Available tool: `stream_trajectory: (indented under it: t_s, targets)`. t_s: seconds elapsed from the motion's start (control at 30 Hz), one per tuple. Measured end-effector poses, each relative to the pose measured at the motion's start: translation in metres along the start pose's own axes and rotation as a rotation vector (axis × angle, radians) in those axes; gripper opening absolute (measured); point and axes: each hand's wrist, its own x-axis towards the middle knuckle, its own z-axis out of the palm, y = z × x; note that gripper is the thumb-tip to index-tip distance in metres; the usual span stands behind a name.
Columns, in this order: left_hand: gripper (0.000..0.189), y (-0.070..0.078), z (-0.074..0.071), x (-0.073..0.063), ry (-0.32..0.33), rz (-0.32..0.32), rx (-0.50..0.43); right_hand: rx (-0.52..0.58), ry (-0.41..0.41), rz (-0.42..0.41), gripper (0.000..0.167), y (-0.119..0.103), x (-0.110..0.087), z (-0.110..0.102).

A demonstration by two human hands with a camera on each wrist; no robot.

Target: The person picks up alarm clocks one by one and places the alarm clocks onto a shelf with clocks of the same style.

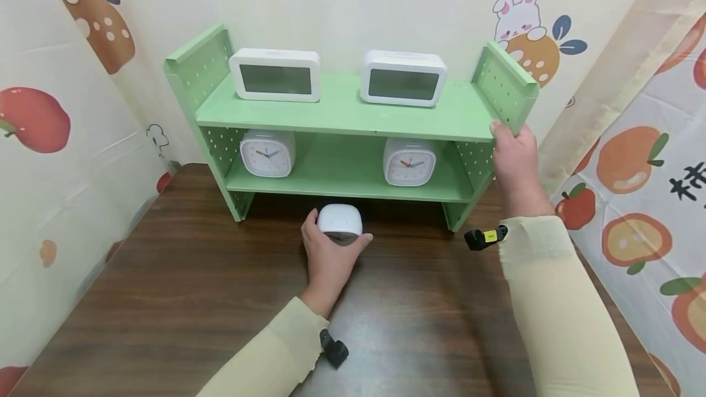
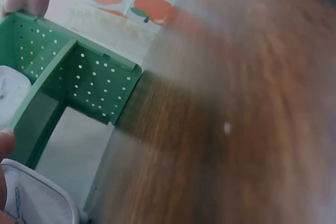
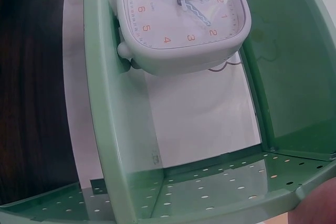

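Note:
My left hand (image 1: 329, 257) grips a small white alarm clock (image 1: 340, 219) between thumb and fingers, just in front of the shelf's lower edge. Part of that clock's face (image 2: 39, 195) shows in the left wrist view. My right hand (image 1: 515, 161) holds the right end panel of a green two-tier shelf (image 1: 342, 116), thumb at the front. On the lower tier sit two white alarm clocks, one left (image 1: 267, 155) and one right (image 1: 409, 163). Up on the top tier stand two white digital clocks with dark screens, left (image 1: 276, 76) and right (image 1: 404, 79).
The shelf stands on a dark brown wooden table (image 1: 165, 299), against a pale wall covering (image 1: 353, 11) with cartoon prints. Fruit-printed sheets hang at the left (image 1: 72, 201) and right (image 1: 634, 201). Small black cameras are strapped to my left wrist (image 1: 334, 348) and right wrist (image 1: 485, 238).

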Motion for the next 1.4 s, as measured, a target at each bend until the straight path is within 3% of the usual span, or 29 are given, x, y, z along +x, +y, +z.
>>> stream_trajectory:
  t_s: [0.27, 0.67, 1.13, 1.4]
  targets:
    - [0.116, -0.004, 0.005, 0.002, 0.043, 0.016, 0.04, -0.018, 0.026, -0.011, 0.05, 0.003, 0.001, 0.001]
    - [0.107, -0.006, 0.007, 0.001, 0.039, 0.003, 0.014, -0.02, 0.031, -0.032, 0.049, 0.004, 0.003, 0.001]
    - [0.107, 0.002, 0.0, -0.003, 0.067, 0.051, -0.047, -0.006, 0.019, -0.024, 0.049, 0.003, 0.003, 0.001]
    - [0.107, 0.011, -0.004, -0.008, 0.061, 0.113, -0.027, -0.009, 0.023, -0.029, 0.049, 0.003, 0.003, 0.001]
